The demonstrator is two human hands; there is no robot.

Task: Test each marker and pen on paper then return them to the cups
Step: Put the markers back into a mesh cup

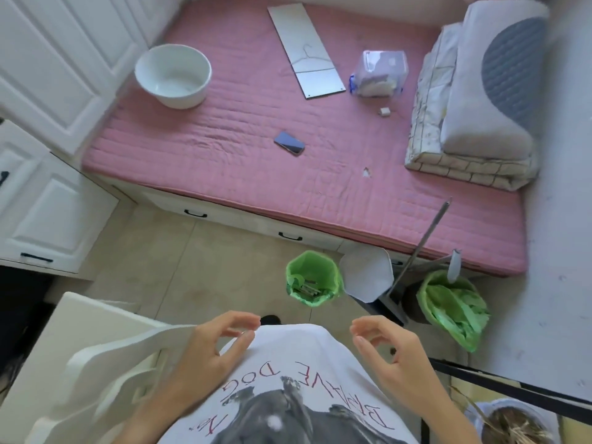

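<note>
Both hands are hovering over a white T-shirt (288, 379): left hand (211, 344) and right hand (394, 357) loosely curled, holding nothing. Beyond them, a phone (289, 142) is lying on a pink mattress (224, 149).

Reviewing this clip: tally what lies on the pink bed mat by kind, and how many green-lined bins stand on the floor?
White round plastic basin: 1
Flat grey rectangular panel: 1
Dark smartphone: 1
Clear plastic bag of items: 1
Small white charger plug: 1
Folded bedding stack: 1
Green-lined bins: 2
Total: 8
</note>
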